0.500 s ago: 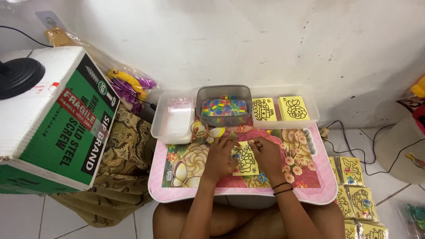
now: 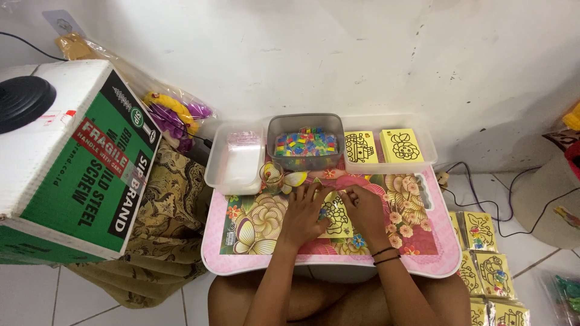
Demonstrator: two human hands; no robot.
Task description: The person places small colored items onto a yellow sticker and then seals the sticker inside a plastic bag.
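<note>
Little has shifted since the earlier frame: both hands stay on the yellow card, my fingers working a touch closer together over it.

Far left I see a green-and-white cardboard box (image 2: pixel 72 163) with a black round object (image 2: pixel 23 102) on top, and a patterned brown cloth (image 2: pixel 166 223) beneath and beside it. Behind that lies a clear bag of yellow and purple toys (image 2: pixel 175 115). Next comes a clear empty tray (image 2: pixel 237 158), then a grey tub of coloured beads (image 2: pixel 305 143), then a long clear tray with two yellow picture cards (image 2: pixel 386 146), all along the far edge of the pink floral worktop (image 2: pixel 254 226). A small glass cup (image 2: pixel 272 175) stands just in front of the tub.

My left hand (image 2: pixel 305 217) rests palm down on the left edge of the yellow card (image 2: pixel 335 220), fingers spread and flat, gripping nothing I can make out. My right hand (image 2: pixel 365 211) presses on the card's right side, fingers curled toward the left hand; whether they pinch something I cannot tell. The card lies in the middle of the worktop, between and under both hands.

On the floor at the far right sit more yellow cards (image 2: pixel 483 253).
</note>
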